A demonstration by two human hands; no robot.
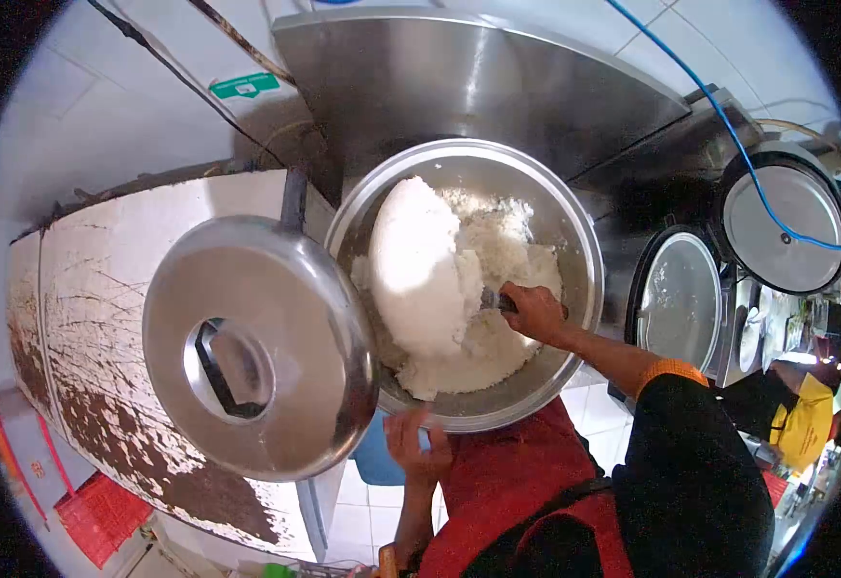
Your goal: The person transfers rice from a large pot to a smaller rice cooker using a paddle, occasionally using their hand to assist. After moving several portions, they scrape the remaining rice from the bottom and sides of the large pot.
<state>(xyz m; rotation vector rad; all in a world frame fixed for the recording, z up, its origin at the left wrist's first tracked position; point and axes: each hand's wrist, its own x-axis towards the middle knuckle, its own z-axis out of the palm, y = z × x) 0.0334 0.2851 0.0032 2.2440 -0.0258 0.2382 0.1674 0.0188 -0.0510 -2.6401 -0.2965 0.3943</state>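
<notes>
The right hand (534,316) is closed around the dark handle (503,302) of a utensil, its fist over the middle, with the butt poking out behind the palm. That hold probably gives firm leverage while keeping the knuckles off the white, rice-like grains (507,356). The utensil's far end is hidden in them, just left of the grip. Farther left rises a tall, smooth mound (415,260); looser grains spread above and below the fist, all inside the wide metal pot (589,260) that surrounds the grip.

The left hand (418,445) is blurred beside the near rim, below and left of the grip — I cannot tell whether it is open, or touches the metal; perhaps it is there to steady the pot.

Well left of the grip, the steel lid (295,289) lies handle-up over the worn white surface (131,289) — likely so the pot's mouth stays accessible.
</notes>
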